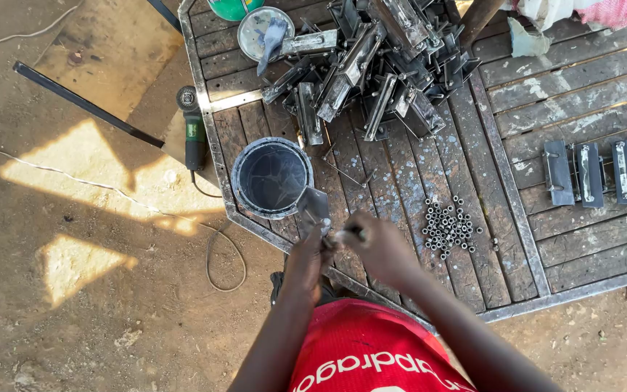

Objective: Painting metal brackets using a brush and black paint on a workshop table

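Our left hand [306, 250] grips the metal bracket [314, 210] beside the paint can [272, 176] at the worktop [502, 218] edge; our right hand [379, 247] clamps the brush [348, 235] — we'd hold the bracket steady — coat evenly

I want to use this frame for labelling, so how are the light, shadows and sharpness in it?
Head view: low, warm sun throws bright patches on the dirt ground, most of the wooden table lies in shade; the metal parts pile glints slightly; left hand and right hand look dark and softly blurred; edges bend a little.
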